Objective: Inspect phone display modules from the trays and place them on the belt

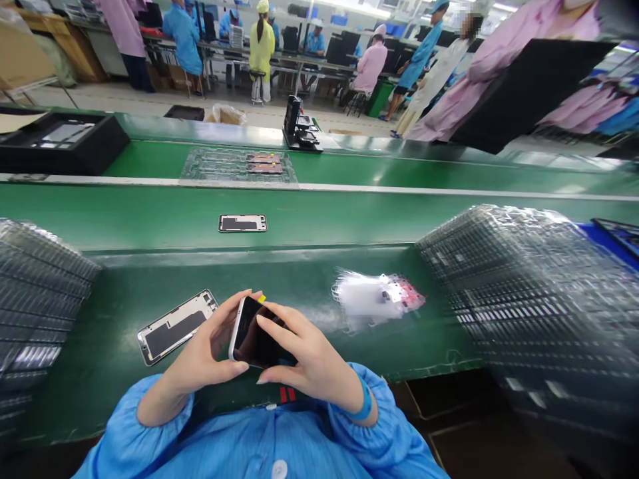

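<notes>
Between my two hands is a smartphone (255, 342), its dark glossy screen facing up and its silver edge on the left. My left hand (212, 346) grips that left edge, thumb at the near side and fingers at the far side. On the right, my right hand (304, 349) holds the phone's other end, with a finger lying on the screen. A small yellow tab (261, 299) sticks out at the far edge. Just left of my left hand, a phone screen panel (177, 326) lies on the green mat with its inner side up.
Plastic tray stacks flank the mat at left (40, 286) and right (504, 266). A pile of clear film pieces (372, 298) lies right. Ahead are another phone panel (243, 223), a clear tray (239, 166) and a black box (60, 143). Several people stand or sit beyond.
</notes>
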Available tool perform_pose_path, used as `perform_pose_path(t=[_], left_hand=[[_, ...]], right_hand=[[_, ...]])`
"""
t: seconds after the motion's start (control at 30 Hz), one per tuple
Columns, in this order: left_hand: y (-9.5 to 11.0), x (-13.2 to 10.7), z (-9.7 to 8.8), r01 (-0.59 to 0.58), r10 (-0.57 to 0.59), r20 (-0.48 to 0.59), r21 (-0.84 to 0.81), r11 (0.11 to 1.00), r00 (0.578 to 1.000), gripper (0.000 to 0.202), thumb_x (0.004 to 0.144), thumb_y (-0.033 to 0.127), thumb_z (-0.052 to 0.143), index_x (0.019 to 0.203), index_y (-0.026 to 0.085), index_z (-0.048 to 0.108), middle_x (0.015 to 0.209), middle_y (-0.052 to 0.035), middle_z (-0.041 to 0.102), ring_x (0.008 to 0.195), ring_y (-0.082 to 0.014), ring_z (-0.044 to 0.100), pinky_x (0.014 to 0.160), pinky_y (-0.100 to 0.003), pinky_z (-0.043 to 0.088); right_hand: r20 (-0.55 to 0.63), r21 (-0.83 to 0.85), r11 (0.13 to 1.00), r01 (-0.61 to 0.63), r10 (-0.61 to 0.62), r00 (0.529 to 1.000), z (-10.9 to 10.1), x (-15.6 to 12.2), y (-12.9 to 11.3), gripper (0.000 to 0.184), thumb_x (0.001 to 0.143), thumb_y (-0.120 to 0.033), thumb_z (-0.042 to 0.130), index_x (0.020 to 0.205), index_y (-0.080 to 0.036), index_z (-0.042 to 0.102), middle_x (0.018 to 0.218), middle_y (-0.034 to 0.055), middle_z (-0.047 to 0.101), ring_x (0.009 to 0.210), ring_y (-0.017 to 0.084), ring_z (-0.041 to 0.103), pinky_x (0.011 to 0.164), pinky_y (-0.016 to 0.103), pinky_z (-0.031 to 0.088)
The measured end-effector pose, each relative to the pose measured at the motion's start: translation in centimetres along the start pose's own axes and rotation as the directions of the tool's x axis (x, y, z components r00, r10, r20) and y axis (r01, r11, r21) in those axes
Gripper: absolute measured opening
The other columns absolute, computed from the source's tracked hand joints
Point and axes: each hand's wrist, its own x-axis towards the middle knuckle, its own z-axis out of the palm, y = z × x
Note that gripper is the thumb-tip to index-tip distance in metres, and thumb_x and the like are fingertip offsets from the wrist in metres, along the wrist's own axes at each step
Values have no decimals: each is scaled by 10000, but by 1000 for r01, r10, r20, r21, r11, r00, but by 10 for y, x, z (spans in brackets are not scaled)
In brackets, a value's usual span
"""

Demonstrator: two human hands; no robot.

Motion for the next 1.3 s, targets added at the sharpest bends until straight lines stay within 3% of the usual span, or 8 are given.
perform_pose_path(t=[0.43, 0.57, 0.67, 0.73, 0.8, 0.97, 1.13, 1.3], left_hand=[[-8, 3, 5, 79, -101, -85, -231, 970, 991, 855, 660, 390, 907, 1436, 333, 550, 1553, -102, 485, 1452, -365, 395, 1176, -455, 365], [-7, 10, 11, 173, -254, -158, -402, 899, 954, 707, 834, 478, 751, 1479, 346, 495, 1552, -92, 490, 1294, -324, 586, 986, -405, 558], [1, 20, 7, 184, -327, -252, -460, 869, 911, 528, 946, 460, 611, 1439, 282, 545, 1362, -103, 666, 1108, -285, 701, 826, -383, 630], [7, 26, -1, 166, -329, -312, -451, 877, 891, 442, 961, 421, 597, 1350, 213, 623, 1249, -106, 727, 1064, -273, 716, 807, -366, 637], [12, 31, -11, 161, -331, -351, -435, 886, 876, 387, 964, 393, 593, 1274, 173, 668, 1186, -110, 751, 1023, -262, 727, 779, -346, 641], [16, 38, -21, 146, -328, -397, -424, 894, 857, 356, 970, 370, 585, 1232, 155, 694, 1124, -102, 770, 944, -222, 739, 752, -297, 635], [11, 40, -17, 152, -309, -329, -426, 892, 892, 477, 994, 524, 480, 1205, 169, 720, 1149, -111, 758, 968, -228, 725, 784, -307, 622], [9, 28, -9, 322, -334, -59, -154, 934, 941, 534, 923, 623, 538, 1015, 161, 789, 935, -121, 755, 799, -220, 686, 633, -280, 583]], right_hand=[[12, -145, 989, -38, 40, 999, -4, 9, -7, 762, 885, -577, 676, 1512, -230, 417, 1444, 178, 570, 1236, 322, 588, 1007, 504, 478], [-113, -181, 967, -181, 162, 980, 5, 10, -6, 731, 877, -584, 678, 1466, -192, 495, 1435, 204, 572, 1250, 357, 582, 1027, 553, 467], [-149, 53, 965, -255, 260, 954, 9, 8, 1, 794, 883, -638, 636, 1497, -168, 457, 1444, 200, 568, 1302, 350, 564, 1076, 548, 461], [-70, 302, 887, -349, 386, 920, 7, 5, 8, 696, 947, -625, 545, 1490, -195, 473, 1370, 151, 644, 1227, 300, 640, 1045, 502, 513], [111, 518, 706, -483, 504, 856, 4, 2, 14, 572, 1000, -591, 461, 1417, -213, 566, 1171, 99, 756, 1047, 253, 736, 939, 455, 589], [477, 724, 275, -633, 463, 747, 5, -1, 20, 540, 939, -547, 611, 1338, -184, 634, 946, 69, 794, 834, 231, 791, 751, 362, 636], [430, 774, 205, -600, 526, 734, 13, -2, 21, 512, 885, -524, 698, 1252, -168, 676, 827, 55, 792, 792, 231, 794, 753, 361, 637], [243, 834, 254, -490, 628, 739, 12, -1, 28, 490, 869, -516, 723, 1208, -166, 676, 860, 60, 792, 776, 231, 795, 718, 349, 641]])
